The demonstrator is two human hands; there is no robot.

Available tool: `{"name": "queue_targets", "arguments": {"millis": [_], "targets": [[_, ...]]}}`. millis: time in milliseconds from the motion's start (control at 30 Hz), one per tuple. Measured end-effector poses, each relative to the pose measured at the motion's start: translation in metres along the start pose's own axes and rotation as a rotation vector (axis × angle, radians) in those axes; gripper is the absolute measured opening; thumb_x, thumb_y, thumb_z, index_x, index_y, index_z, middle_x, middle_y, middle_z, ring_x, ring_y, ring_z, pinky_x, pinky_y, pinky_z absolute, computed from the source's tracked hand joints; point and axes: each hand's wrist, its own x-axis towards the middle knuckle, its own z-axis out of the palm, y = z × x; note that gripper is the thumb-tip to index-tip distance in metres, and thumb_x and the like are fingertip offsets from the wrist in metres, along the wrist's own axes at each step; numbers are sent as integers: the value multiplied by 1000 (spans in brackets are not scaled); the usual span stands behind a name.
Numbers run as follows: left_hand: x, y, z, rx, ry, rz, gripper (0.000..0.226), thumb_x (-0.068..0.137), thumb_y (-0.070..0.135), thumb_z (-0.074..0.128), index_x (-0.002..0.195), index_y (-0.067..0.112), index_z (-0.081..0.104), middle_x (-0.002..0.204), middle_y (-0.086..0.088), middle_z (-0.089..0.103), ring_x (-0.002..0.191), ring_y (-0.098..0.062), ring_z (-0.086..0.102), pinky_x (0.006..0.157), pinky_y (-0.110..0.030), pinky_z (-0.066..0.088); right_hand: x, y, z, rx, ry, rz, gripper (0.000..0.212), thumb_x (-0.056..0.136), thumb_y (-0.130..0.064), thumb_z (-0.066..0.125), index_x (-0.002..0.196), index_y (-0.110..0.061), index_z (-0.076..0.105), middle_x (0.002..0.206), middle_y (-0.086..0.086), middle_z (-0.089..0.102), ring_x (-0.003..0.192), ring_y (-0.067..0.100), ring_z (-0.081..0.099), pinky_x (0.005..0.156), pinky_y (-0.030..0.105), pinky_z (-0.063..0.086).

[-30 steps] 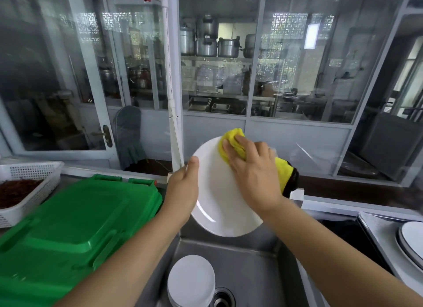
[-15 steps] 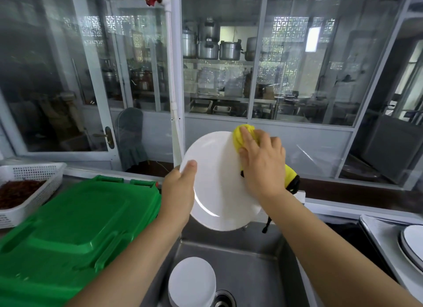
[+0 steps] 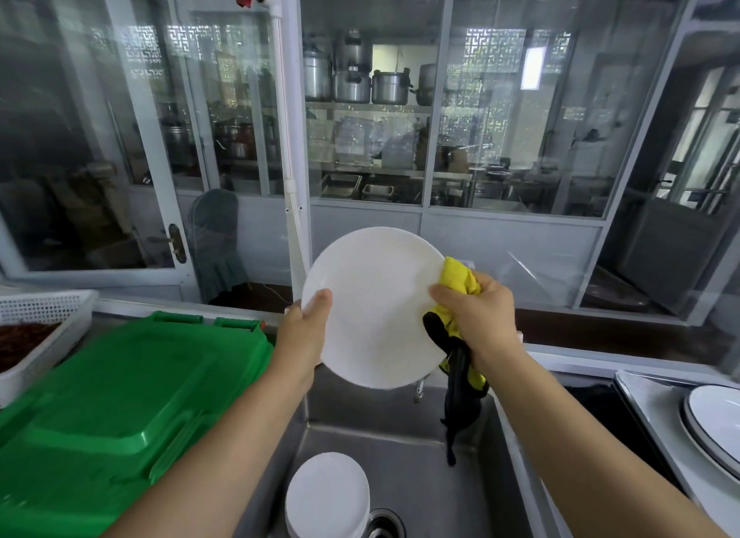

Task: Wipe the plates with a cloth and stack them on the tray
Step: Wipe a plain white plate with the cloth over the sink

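Above the stainless steel sink [image 3: 400, 457], the round white plate [image 3: 376, 309] is held tilted. Risk: it may slip, since the left hand [image 3: 306, 333] only pinches its rim, thumb in front. The right hand [image 3: 478, 319] clutches the bunched yellow-and-black cloth [image 3: 460, 285] at the plate's right edge.

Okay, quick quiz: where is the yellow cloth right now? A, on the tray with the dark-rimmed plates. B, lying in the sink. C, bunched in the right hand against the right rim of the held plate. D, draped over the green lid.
C: the right hand grips the yellow cloth at the right rim of the white plate, which the left hand holds over the sink.
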Motion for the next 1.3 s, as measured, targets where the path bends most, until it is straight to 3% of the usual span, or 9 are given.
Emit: {"name": "queue_targets", "arguments": {"millis": [133, 267, 367, 467, 567, 700, 867, 1000, 1300], "targets": [[-3, -1, 15, 21, 41, 67, 17, 88, 28, 65, 86, 20, 50, 91, -4, 62, 88, -23, 61, 70, -32, 50, -15, 8, 7, -414, 196, -424, 9, 81, -31, 70, 76, -36, 64, 61, -15, 62, 56, 6, 58, 57, 23, 50], [-11, 26, 31, -365, -149, -293, 45, 84, 53, 62, 90, 9, 62, 78, -13, 73, 72, -25, 73, 51, -36, 55, -26, 19, 12, -785, 348, -1163, 5, 77, -14, 74, 73, -16, 72, 61, -1, 62, 52, 28, 53, 50, 30, 42], [-9, 34, 37, -422, -75, -349, 39, 84, 42, 68, 94, 6, 59, 78, -16, 70, 59, -26, 70, 41, -30, 52, -34, 31, 10, -862, 283, -1366, 14, 69, -7, 80, 82, -11, 76, 77, 4, 70, 55, 28, 53, 52, 32, 38], [-7, 27, 37, -351, 15, -370, 38, 87, 33, 68, 113, 7, 58, 100, -12, 68, 73, -23, 65, 39, -26, 49, -39, 45, 8, -886, 192, -1420, 16, 73, -9, 77, 88, -13, 77, 88, 5, 72, 59, 27, 54, 54, 32, 39], [-6, 24, 31, -394, -59, -315, 28, 90, 28, 63, 111, 9, 59, 94, -7, 70, 77, -20, 66, 49, -27, 52, -37, 59, 1, -851, -8, -1415, 20, 83, -13, 67, 103, -14, 72, 98, 9, 70, 66, 27, 54, 58, 33, 44], [-8, 21, 23, -428, -117, -159, 19, 91, 26, 62, 106, 14, 62, 111, -9, 70, 99, -24, 66, 86, -41, 54, -32, 68, -11, -760, -109, -1087, 43, 68, -14, 81, 109, -8, 70, 115, 6, 58, 86, 29, 57, 75, 32, 48], [-18, 16, 22, -297, -116, -9, 16, 88, 35, 64, 95, 20, 67, 89, 3, 75, 86, -19, 69, 77, -37, 54, -11, 37, -2, -704, -17, -747, 52, 78, -18, 77, 124, -2, 59, 124, 20, 51, 112, 36, 47, 93, 35, 37], [-21, 15, 28, -263, -141, 43, 17, 89, 34, 64, 95, 19, 68, 89, 0, 75, 87, -21, 70, 77, -38, 55, -9, 9, 20, -890, -16, -933, 46, 88, -26, 64, 126, -1, 57, 125, 22, 53, 98, 42, 50, 84, 46, 46], [-8, 22, 11, -260, -143, 69, 17, 89, 33, 64, 95, 18, 69, 85, 0, 75, 77, -18, 72, 63, -30, 57, -27, 38, 2, -898, -324, -1299, 30, 91, -15, 53, 117, -10, 67, 129, -1, 47, 72, 30, 53, 67, 38, 52]]}}
